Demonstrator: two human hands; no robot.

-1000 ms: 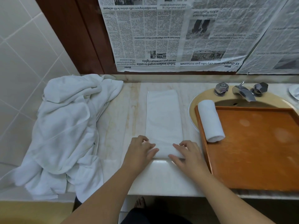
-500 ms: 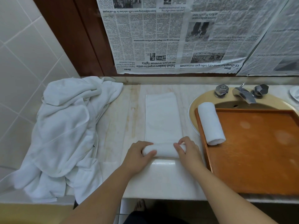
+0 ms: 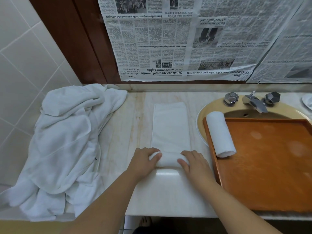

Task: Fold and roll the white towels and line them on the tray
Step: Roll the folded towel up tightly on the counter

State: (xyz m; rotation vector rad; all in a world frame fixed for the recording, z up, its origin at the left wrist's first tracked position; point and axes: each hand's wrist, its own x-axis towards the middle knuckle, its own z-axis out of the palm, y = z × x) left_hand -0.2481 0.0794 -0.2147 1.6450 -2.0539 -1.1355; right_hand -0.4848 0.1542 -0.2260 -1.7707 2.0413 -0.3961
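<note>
At the near edge of the pale marble counter point(image 3: 168, 196), the left hand point(image 3: 143, 163) and the right hand point(image 3: 194, 166) each curl over one end of the short rolled part of a folded white towel point(image 3: 170, 129), thumbs tucked against the near side of the roll and fingers wrapped over its top. The unrolled rest of that towel lies flat as a long narrow strip running away toward the far wall (its far end stops short of the backsplash). To the right, an orange-brown wooden tray point(image 3: 270, 166) sits over the yellowish oval sink point(image 3: 202, 115), and one finished white towel roll point(image 3: 220, 134) lies along the tray's left rim, well apart from the hands. To the left, a crumpled heap of loose white towels point(image 3: 64, 146) spreads against the tiled wall. Farther back are the chrome faucet with two faceted knobs point(image 3: 253, 101), and sheets of newspaper point(image 3: 194, 39) cover the wall behind, hung upside down.
</note>
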